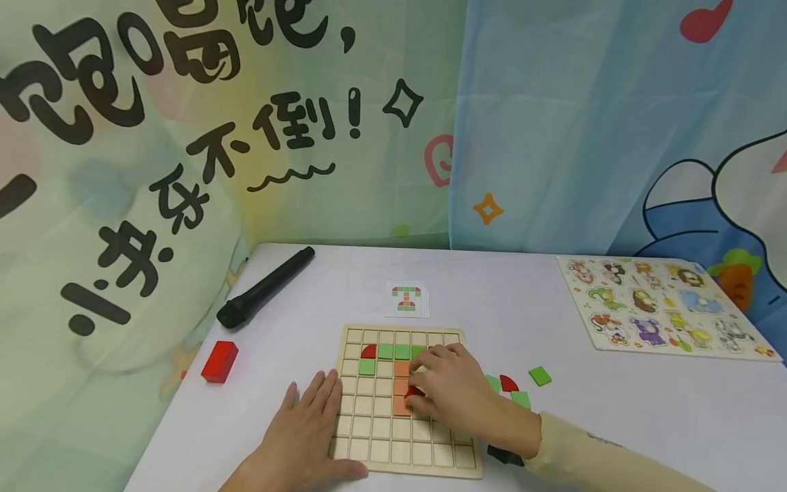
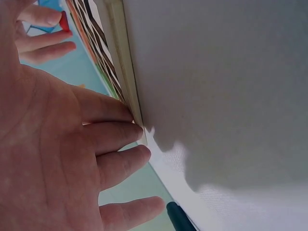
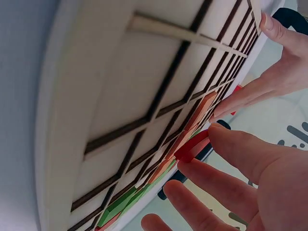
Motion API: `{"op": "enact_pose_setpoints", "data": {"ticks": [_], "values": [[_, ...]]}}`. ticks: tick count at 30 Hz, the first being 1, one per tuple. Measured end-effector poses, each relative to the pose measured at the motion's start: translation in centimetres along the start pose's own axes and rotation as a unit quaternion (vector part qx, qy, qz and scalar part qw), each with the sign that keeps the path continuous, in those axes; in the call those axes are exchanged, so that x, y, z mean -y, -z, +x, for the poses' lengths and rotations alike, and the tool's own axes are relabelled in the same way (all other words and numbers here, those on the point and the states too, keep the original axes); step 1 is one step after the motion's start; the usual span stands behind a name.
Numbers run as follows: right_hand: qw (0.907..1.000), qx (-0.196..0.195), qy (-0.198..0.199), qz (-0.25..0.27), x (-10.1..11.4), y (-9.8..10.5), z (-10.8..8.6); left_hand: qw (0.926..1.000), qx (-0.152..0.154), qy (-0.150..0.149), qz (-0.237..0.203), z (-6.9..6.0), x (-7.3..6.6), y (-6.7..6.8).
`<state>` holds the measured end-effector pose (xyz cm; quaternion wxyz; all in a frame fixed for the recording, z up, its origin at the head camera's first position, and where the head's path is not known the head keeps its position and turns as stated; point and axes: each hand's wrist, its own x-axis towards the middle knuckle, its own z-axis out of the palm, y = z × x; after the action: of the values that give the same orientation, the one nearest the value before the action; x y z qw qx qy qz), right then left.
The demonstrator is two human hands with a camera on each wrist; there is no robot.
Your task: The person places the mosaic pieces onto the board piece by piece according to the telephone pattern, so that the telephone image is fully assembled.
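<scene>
A wooden grid board point(image 1: 381, 428) lies on the table. My left hand point(image 1: 304, 434) rests at its left edge, fingers stretched out; the left wrist view shows the fingertips touching the rim. Over the board's middle, my right hand point(image 1: 451, 393) pinches a red quarter-round tile point(image 3: 193, 145) between thumb and finger, beside a column of orange tiles point(image 1: 401, 387). Higher up sit a row of green tiles point(image 1: 385, 351), a red quarter-round tile point(image 1: 369, 351) and a green tile point(image 1: 367, 367) below it. Part of the board's right side is hidden by my right hand.
Behind the board lies a pattern card point(image 1: 407, 299). Loose tiles, among them a green square point(image 1: 540, 376) and a red quarter-round point(image 1: 509, 383), lie to the right. A black microphone point(image 1: 266, 287), a red block point(image 1: 219, 362) and an animal picture board point(image 1: 664, 307) stand further out.
</scene>
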<state>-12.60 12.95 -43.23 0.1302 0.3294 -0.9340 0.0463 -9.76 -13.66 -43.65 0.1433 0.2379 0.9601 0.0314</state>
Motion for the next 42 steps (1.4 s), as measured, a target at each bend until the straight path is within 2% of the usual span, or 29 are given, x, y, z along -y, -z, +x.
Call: {"op": "enact_pose_setpoints", "data": {"ticks": [3, 7, 11, 17, 21, 30, 34, 38, 42], "values": [[1.0, 0.004, -0.002, 0.008, 0.0, 0.1, -0.1, 1.0, 0.0, 0.0, 0.004, 0.0, 0.0, 0.1], [0.9995, 0.028, -0.002, 0.014, -0.1, 0.4, -0.2, 1.0, -0.001, -0.002, 0.004, 0.0, 0.0, 0.2], [0.9988, 0.043, 0.022, 0.01, -0.5, 0.4, -0.6, 1.0, -0.002, -0.003, 0.002, 0.1, 0.0, 0.3], [0.9962, 0.01, 0.086, -0.003, -1.2, -0.1, -1.5, 1.0, -0.003, -0.002, 0.005, 0.1, 0.0, 0.3], [0.9951, 0.005, 0.098, -0.005, -1.3, -0.5, -1.7, 1.0, -0.002, -0.002, 0.006, 0.0, 0.0, 0.3], [0.995, 0.07, 0.062, 0.034, -1.1, 0.2, -1.9, 1.0, -0.001, 0.0, 0.001, 0.0, -0.2, 0.0], [0.9976, 0.049, 0.03, 0.04, -1.4, 0.6, -1.9, 1.0, 0.0, -0.002, 0.005, 0.0, -0.2, 0.0], [0.9993, 0.019, -0.023, 0.024, -1.5, 0.7, -1.9, 1.0, -0.004, -0.003, 0.006, 0.0, -0.1, 0.0], [0.9977, 0.027, -0.06, 0.012, -1.1, 0.5, -2.0, 1.0, -0.007, -0.004, 0.002, -0.1, -0.1, -0.1]]}}
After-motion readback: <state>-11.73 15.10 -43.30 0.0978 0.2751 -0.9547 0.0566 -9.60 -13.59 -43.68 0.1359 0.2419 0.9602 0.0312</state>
